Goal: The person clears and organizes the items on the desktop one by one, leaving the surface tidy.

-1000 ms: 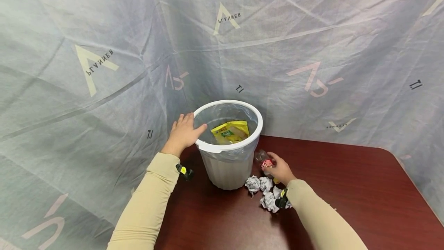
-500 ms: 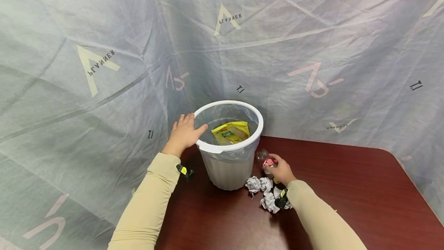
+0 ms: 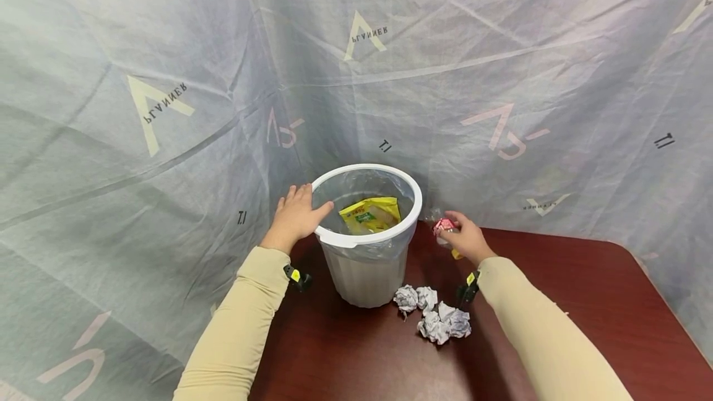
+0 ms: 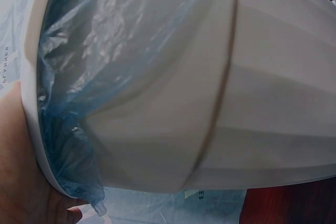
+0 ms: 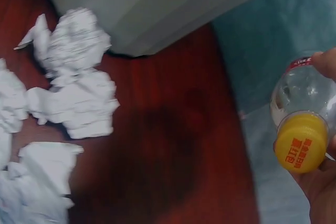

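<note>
A white trash bin (image 3: 364, 274) stands on the table with a clear bag lining it and a yellow snack wrapper (image 3: 372, 215) inside. My left hand (image 3: 295, 215) rests on the left of its white rim (image 4: 32, 77), fingers extended and thumb over the edge. To the right of the bin, my right hand (image 3: 466, 239) grips a clear plastic bottle (image 3: 444, 228) with a red label, raised above the table. Its yellow cap (image 5: 300, 142) points towards the right wrist camera.
Several crumpled paper balls (image 3: 437, 325) lie on the dark red table (image 3: 562, 289) in front of the bin's right side. Grey printed cloth (image 3: 490, 67) hangs behind and to the left of the table.
My right hand has lifted the bottle up off the table and slightly to the right, away from the paper balls. The left hand has stayed on the rim.
</note>
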The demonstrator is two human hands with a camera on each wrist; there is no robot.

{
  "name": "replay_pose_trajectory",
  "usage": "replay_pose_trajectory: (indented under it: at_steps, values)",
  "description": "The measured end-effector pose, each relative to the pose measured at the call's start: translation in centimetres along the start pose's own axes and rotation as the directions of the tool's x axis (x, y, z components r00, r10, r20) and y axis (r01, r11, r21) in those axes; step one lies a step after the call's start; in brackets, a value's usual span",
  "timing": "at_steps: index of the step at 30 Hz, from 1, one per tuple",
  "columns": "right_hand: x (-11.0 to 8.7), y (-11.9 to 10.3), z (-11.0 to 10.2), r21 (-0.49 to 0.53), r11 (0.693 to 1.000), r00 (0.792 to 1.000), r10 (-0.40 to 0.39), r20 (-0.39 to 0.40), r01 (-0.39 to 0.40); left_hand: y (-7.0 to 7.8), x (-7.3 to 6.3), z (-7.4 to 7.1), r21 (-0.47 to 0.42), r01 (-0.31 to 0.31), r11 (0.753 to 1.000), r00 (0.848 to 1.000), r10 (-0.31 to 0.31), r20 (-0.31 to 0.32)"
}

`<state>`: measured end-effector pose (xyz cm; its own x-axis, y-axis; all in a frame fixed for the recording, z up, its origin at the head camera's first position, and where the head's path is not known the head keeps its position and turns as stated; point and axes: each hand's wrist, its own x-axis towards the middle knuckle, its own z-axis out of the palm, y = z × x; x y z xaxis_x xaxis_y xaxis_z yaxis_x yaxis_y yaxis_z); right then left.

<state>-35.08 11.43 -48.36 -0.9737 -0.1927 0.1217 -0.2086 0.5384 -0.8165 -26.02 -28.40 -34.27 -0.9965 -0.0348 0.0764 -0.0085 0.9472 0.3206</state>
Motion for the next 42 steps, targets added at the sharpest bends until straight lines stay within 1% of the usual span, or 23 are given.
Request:
replay_pose_trajectory:
  at_steps: [4,6,9,13,17,21,23,26,30,33,38,42]
  values:
    - [0.8,-2.0,-1.6,0.005,1.000,1.000,-0.007,0.014,0.007,-0.3,0.1,0.4,0.009,0.001,1.000,1.000,-0.001,0.007]
    - [1.4,-3.0,-2.3,0.004,1.000,1.000,-0.022,0.008,0.022,-0.3,0.1,0.5,0.009,0.001,1.000,1.000,-0.001,0.006]
    - [2.0,-4.8,-3.4,-0.026,0.999,0.999,-0.046,-0.009,0.046,-0.4,0.0,0.6,0.000,0.000,1.000,1.000,0.000,0.000]
    - [2.5,-7.4,-4.8,-0.071,0.996,0.998,-0.059,-0.024,0.057,-0.3,0.0,0.6,-0.007,0.002,1.000,1.000,-0.002,0.000]
    - [2.9,-9.8,-5.9,-0.047,0.997,0.998,-0.065,-0.009,0.065,-0.3,0.0,0.5,-0.006,0.002,1.000,1.000,-0.002,0.002]
    - [3.3,-12.1,-6.4,-0.044,0.995,0.996,-0.085,-0.010,0.084,-0.3,0.1,0.4,-0.001,0.003,1.000,1.000,-0.003,0.004]
    - [3.5,-13.1,-6.5,-0.057,0.994,0.996,-0.091,-0.013,0.090,-0.2,0.1,0.3,-0.008,0.004,1.000,1.000,-0.004,0.004]
    - [3.7,-14.6,-6.3,-0.040,0.994,0.995,-0.100,-0.004,0.100,-0.1,0.1,0.2,-0.007,0.005,1.000,1.000,-0.005,0.006]
    - [3.6,-16.7,-5.6,-0.023,0.992,0.992,-0.121,0.021,0.121,-0.2,0.3,0.2,0.002,0.004,1.000,1.000,-0.004,0.007]
    - [3.4,-18.0,-4.9,-0.042,0.988,0.988,-0.144,0.049,0.146,-0.2,0.4,0.2,0.007,0.003,1.000,1.000,-0.003,0.002]
    - [3.2,-19.3,-3.5,-0.078,0.979,0.977,-0.182,0.108,0.191,-0.2,0.3,0.2,0.011,0.005,1.000,1.000,-0.005,0.003]
    - [2.9,-20.4,-2.6,-0.091,0.965,0.962,-0.230,0.148,0.245,-0.2,0.3,0.2,0.014,0.006,1.000,1.000,-0.006,0.007]
